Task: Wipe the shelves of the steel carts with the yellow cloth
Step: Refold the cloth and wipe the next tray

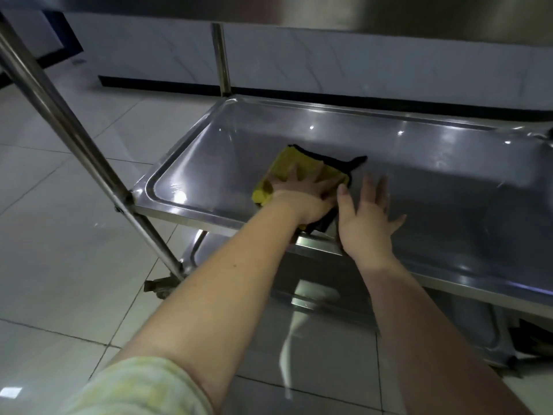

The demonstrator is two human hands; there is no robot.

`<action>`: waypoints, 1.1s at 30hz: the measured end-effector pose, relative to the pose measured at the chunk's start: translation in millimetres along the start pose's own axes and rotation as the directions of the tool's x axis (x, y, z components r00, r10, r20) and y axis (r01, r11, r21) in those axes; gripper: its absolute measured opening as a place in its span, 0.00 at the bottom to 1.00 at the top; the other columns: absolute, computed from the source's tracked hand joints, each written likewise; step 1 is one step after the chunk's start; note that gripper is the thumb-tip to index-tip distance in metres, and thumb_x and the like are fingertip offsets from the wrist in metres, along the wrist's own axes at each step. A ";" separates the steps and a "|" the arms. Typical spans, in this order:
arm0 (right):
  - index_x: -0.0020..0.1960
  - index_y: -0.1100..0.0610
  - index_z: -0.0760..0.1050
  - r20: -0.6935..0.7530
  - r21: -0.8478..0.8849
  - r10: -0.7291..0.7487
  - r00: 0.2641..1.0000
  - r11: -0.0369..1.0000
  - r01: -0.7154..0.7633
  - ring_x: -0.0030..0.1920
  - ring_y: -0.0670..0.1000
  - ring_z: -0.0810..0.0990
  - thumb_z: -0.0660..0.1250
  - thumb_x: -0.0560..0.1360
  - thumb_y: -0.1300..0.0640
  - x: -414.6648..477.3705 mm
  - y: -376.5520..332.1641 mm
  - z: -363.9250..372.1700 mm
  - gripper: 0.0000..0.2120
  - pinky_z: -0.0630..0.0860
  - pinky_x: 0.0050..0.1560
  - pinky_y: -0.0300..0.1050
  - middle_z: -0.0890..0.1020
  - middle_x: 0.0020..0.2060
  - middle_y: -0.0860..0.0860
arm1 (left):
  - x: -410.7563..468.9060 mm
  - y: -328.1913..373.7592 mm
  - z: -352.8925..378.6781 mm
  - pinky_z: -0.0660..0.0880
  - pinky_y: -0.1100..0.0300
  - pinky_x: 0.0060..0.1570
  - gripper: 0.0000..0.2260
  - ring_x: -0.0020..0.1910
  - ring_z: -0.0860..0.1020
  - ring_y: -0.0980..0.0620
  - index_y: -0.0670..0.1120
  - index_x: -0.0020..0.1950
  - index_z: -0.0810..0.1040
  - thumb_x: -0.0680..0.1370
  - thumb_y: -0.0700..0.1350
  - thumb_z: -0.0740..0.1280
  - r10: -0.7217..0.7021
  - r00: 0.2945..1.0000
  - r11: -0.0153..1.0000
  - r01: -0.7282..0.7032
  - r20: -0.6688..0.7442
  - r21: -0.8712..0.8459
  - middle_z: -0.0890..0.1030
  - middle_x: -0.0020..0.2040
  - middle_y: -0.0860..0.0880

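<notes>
A steel cart's middle shelf [434,181] lies in front of me, a shallow tray with a raised rim. The yellow cloth [294,164], dark-edged, is spread flat on its left part. My left hand [302,194] presses down on the cloth with fingers splayed. My right hand [366,217] rests flat on the bare steel just right of the cloth, fingers apart, holding nothing. A lower shelf [326,298] shows beneath the near rim, partly hidden by my arms.
A slanted steel cart post [74,139] crosses at the left, and an upright post [223,58] stands at the shelf's far corner. A caster [160,286] sits on the pale tiled floor [59,265]. A white wall with a dark baseboard [329,97] runs behind.
</notes>
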State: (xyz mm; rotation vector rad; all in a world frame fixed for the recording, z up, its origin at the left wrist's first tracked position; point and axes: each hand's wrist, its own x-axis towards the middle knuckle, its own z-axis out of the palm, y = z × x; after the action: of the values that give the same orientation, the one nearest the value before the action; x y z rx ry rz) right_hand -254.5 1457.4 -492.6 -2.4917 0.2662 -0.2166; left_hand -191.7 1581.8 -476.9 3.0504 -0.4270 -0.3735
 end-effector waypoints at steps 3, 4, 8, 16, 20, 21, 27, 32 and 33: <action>0.79 0.50 0.53 -0.105 0.172 0.070 0.992 0.984 -0.052 0.78 0.56 0.45 0.50 0.82 0.41 -0.3 4.1 -5.0 0.28 0.36 0.75 0.60 0.50 0.79 0.53 | -10.6 40.7 13.9 0.38 0.21 0.58 0.30 0.77 0.40 0.38 0.68 0.75 0.42 0.76 0.66 0.51 0.091 0.996 0.995 -0.091 0.003 0.032 0.40 0.79 0.58; 0.79 0.50 0.53 -0.097 0.160 0.086 0.992 0.985 -0.069 0.78 0.57 0.44 0.49 0.82 0.42 0.0 5.4 -6.0 0.27 0.38 0.75 0.59 0.51 0.79 0.54 | -16.4 39.5 16.5 0.38 0.22 0.59 0.29 0.77 0.41 0.39 0.68 0.75 0.43 0.75 0.67 0.49 0.095 0.995 0.995 -0.095 -0.020 0.010 0.42 0.79 0.59; 0.78 0.45 0.55 0.026 -0.032 0.064 0.998 0.998 -0.063 0.78 0.60 0.46 0.45 0.81 0.39 2.5 5.7 -5.4 0.27 0.38 0.75 0.62 0.54 0.79 0.53 | -37.5 -16.9 11.6 0.48 0.30 0.67 0.27 0.78 0.47 0.48 0.73 0.73 0.45 0.74 0.72 0.45 0.037 0.996 0.997 -0.042 -0.086 -0.064 0.48 0.79 0.62; 0.76 0.37 0.53 0.187 -0.385 0.000 0.982 0.920 0.073 0.77 0.66 0.43 0.47 0.73 0.26 -2.7 0.2 0.6 0.34 0.34 0.70 0.71 0.49 0.79 0.53 | -86.0 -131.6 17.1 0.44 0.28 0.68 0.28 0.78 0.46 0.46 0.72 0.74 0.46 0.74 0.73 0.44 -0.343 0.933 0.938 0.335 -0.110 -0.089 0.46 0.79 0.60; 0.76 0.37 0.54 0.198 -0.411 0.006 0.980 0.908 0.078 0.77 0.66 0.42 0.49 0.72 0.26 -4.7 -0.4 -1.9 0.35 0.35 0.70 0.72 0.49 0.79 0.54 | -100.7 -143.6 27.2 0.37 0.28 0.68 0.31 0.78 0.45 0.45 0.66 0.76 0.54 0.73 0.72 0.46 -0.551 0.806 0.833 0.514 -0.217 -0.203 0.51 0.80 0.56; 0.76 0.37 0.54 0.205 -0.414 0.006 0.979 0.907 0.081 0.77 0.66 0.43 0.49 0.72 0.26 -4.8 -0.6 -2.7 0.35 0.35 0.70 0.72 0.49 0.79 0.54 | -103.4 -147.5 29.1 0.38 0.28 0.67 0.30 0.78 0.44 0.46 0.66 0.75 0.55 0.74 0.72 0.47 -0.597 0.770 0.800 0.549 -0.225 -0.242 0.52 0.80 0.55; 0.72 0.45 0.67 0.091 -0.219 -0.128 0.988 0.965 0.145 0.76 0.63 0.51 0.58 0.77 0.37 -13.4 -3.1 -8.1 0.26 0.44 0.73 0.68 0.64 0.75 0.53 | -117.5 -160.8 41.3 0.57 0.39 0.73 0.19 0.74 0.61 0.49 0.57 0.68 0.73 0.78 0.58 0.58 -0.678 0.604 0.599 0.123 -0.419 -0.792 0.64 0.75 0.50; 0.58 0.56 0.79 -0.086 -0.037 -0.477 0.875 0.879 0.475 0.67 0.60 0.68 0.65 0.76 0.54 -51.0 -24.4 6.3 0.13 0.67 0.65 0.56 0.80 0.58 0.53 | -149.3 -141.3 62.3 0.77 0.55 0.55 0.25 0.53 0.78 0.57 0.52 0.68 0.66 0.74 0.48 0.71 -0.950 0.310 -0.038 -0.265 -0.047 -0.963 0.75 0.60 0.52; 0.57 0.57 0.80 -0.061 -0.023 -0.520 0.852 0.854 0.519 0.66 0.59 0.69 0.65 0.76 0.56 -58.9 -33.3 13.4 0.12 0.68 0.64 0.56 0.80 0.57 0.52 | -150.8 -140.3 64.2 0.78 0.55 0.53 0.25 0.52 0.79 0.55 0.51 0.69 0.65 0.75 0.49 0.72 -0.918 0.378 -0.235 -0.284 0.117 -0.929 0.76 0.57 0.52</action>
State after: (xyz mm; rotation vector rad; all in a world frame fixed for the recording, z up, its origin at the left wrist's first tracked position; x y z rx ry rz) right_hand -303.9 1505.4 -488.8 -2.5146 -0.3971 -0.5182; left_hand -310.7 1757.8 -514.3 1.1624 0.8451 0.5870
